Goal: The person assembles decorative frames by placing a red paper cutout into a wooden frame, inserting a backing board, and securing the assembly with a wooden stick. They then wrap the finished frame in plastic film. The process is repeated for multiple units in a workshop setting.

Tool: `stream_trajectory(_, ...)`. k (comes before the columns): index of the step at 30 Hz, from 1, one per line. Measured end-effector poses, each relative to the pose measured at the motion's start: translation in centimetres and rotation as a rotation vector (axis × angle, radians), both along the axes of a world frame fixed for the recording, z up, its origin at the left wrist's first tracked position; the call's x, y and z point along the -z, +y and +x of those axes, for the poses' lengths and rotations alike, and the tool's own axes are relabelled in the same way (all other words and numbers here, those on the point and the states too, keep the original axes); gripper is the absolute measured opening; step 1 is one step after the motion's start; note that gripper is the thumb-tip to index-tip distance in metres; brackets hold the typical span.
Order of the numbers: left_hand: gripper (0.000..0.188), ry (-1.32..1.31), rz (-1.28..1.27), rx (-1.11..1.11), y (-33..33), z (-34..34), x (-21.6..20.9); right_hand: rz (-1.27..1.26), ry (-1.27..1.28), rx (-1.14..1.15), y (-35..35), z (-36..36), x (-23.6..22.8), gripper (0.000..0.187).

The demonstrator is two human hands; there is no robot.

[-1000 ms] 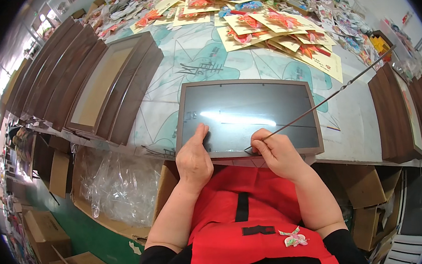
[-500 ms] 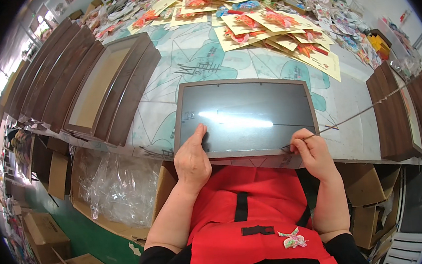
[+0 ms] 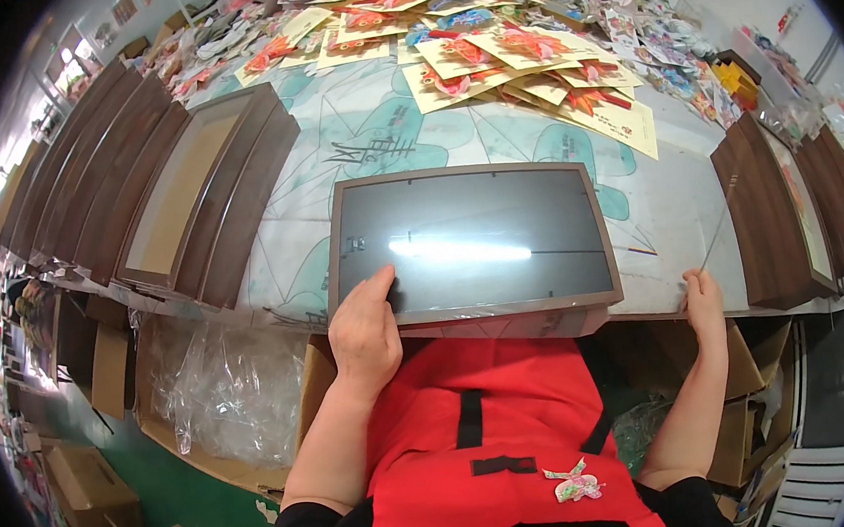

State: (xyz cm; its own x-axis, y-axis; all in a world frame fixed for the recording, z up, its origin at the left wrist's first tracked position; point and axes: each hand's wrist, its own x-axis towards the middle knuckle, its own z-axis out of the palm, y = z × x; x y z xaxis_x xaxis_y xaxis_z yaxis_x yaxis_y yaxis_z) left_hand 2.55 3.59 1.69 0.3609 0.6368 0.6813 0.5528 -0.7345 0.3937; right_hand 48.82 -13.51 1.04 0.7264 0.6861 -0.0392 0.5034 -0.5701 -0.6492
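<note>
A flat picture frame (image 3: 468, 211) with a brown rim and a shiny dark panel lies at the table's near edge, reflecting a bright light. My left hand (image 3: 364, 334) grips its near left corner, with a digit over the panel; the other fingers are partly hidden. Well right of the frame, my right hand (image 3: 704, 301) pinches the end of a thin, dark, cord-like strand (image 3: 718, 231). The strand rises from those fingers toward the stacked frames at the right. Its exact kind is unclear.
Brown frames (image 3: 199, 183) stand in a row at the left, and more brown frames (image 3: 769, 213) at the right. Yellow printed cards (image 3: 525, 64) with red decorations pile up at the back. Below the table's left edge, a carton (image 3: 300, 415) holds crumpled clear plastic (image 3: 227, 391).
My right hand has moved right, away from the frame's near right corner, carrying the strand's end. My left hand stays on the frame. The whole view has shifted slightly.
</note>
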Motion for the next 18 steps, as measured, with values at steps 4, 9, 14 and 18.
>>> stream_trajectory(4, 0.042, 0.000, 0.024, 0.018, -0.1, 0.2, -0.5, -0.246, -0.602, 0.050, -0.8, 3.3, 2.2, 0.034)
stream_trajectory(9, 0.041, 0.022, 0.034, 0.005, 0.0, 0.3, -0.5, 0.244, -0.636, -0.049, 2.0, -3.6, -1.5, 0.027)
stream_trajectory(14, 0.041, 0.031, 0.016, -0.002, -0.1, 0.2, -0.4, 0.422, -0.359, -0.744, 4.7, -15.4, -3.9, 0.019)
stream_trajectory(18, 0.041, 0.033, 0.026, 0.002, 0.0, 0.2, -0.4, 0.400, -0.493, -0.797, 5.4, -17.8, -3.4, 0.018)
